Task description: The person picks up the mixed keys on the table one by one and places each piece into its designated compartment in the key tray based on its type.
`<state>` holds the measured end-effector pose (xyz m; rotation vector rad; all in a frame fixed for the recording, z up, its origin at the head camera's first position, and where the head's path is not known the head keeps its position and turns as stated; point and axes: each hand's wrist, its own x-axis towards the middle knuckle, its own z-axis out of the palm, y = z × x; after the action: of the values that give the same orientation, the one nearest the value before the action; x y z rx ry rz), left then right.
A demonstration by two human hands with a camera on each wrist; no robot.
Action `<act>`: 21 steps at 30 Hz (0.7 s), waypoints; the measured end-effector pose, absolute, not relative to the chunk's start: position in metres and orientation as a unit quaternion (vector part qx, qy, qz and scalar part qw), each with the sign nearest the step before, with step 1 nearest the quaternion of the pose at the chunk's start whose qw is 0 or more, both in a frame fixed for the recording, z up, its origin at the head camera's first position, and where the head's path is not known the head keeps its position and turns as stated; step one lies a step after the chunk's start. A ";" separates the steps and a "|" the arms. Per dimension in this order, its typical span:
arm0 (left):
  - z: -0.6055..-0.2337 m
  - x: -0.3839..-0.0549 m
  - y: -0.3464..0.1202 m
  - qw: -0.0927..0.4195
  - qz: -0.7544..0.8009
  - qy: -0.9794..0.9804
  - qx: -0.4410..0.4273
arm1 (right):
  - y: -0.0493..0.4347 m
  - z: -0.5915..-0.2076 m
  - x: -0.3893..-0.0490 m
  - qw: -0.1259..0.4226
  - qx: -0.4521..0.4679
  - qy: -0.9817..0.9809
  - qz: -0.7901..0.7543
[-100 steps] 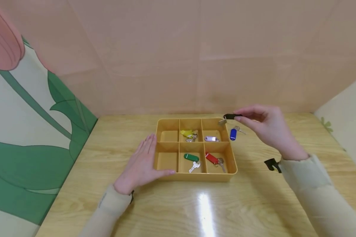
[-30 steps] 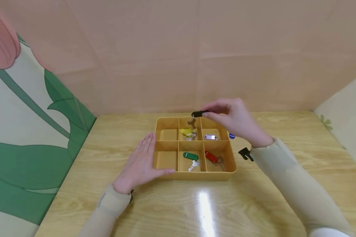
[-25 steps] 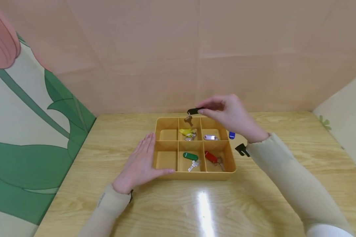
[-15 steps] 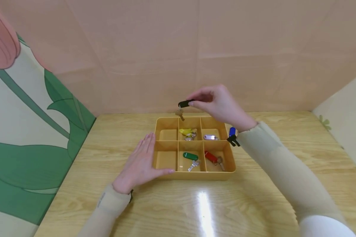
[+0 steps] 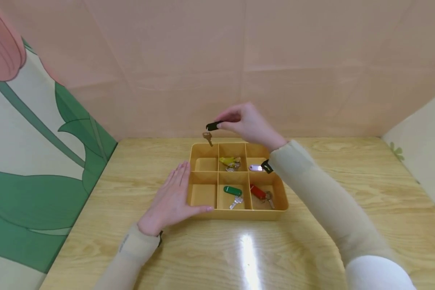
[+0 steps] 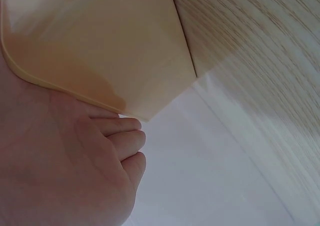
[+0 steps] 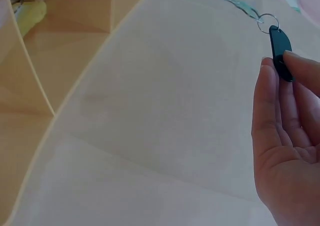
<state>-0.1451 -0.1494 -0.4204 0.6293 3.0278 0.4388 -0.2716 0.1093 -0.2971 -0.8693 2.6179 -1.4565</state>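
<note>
My right hand (image 5: 249,124) pinches a black key tag (image 5: 213,126) between thumb and fingertips. From its ring dangles a key (image 5: 208,138), over the back left of a yellow divided box (image 5: 235,215). In the right wrist view the black tag (image 7: 281,55), ring and key (image 7: 232,1) show clearly. My left hand (image 5: 168,201) lies with straight fingers along the box's left wall, its thumb at the front rim. Inside, a yellow tag (image 5: 227,161) with keys is at back middle, a white tag (image 5: 255,167) at back right, a green tag (image 5: 233,191) at front middle, a red tag (image 5: 257,191) at front right.
The box stands on a wooden table (image 5: 195,257), near the pinkish wall (image 5: 174,80) at its back edge. A wall with a painted flower (image 5: 32,201) borders the left, and a pale wall (image 5: 420,149) the right. My right sleeve (image 5: 322,201) crosses over the box's right side.
My right hand has carried the black key tag leftward from beyond the box's right side to above its back left. The blue tag on the right is now hidden behind my arm. Left hand unchanged.
</note>
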 end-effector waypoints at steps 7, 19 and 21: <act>-0.420 -0.145 -0.148 0.013 0.138 0.970 0.201 | 0.098 -0.313 -0.285 0.055 -0.263 0.845 -0.462; -0.421 -0.145 -0.147 0.006 0.136 0.970 0.203 | 0.087 -0.339 -0.298 0.112 -0.256 0.861 -0.425; -0.421 -0.145 -0.146 0.005 0.137 0.969 0.204 | 0.087 -0.342 -0.299 0.118 -0.259 0.862 -0.420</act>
<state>-0.1447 -0.1461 -0.4209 0.6390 3.0365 0.4290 -0.2989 0.0869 -0.3423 -0.7562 2.5209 -1.2294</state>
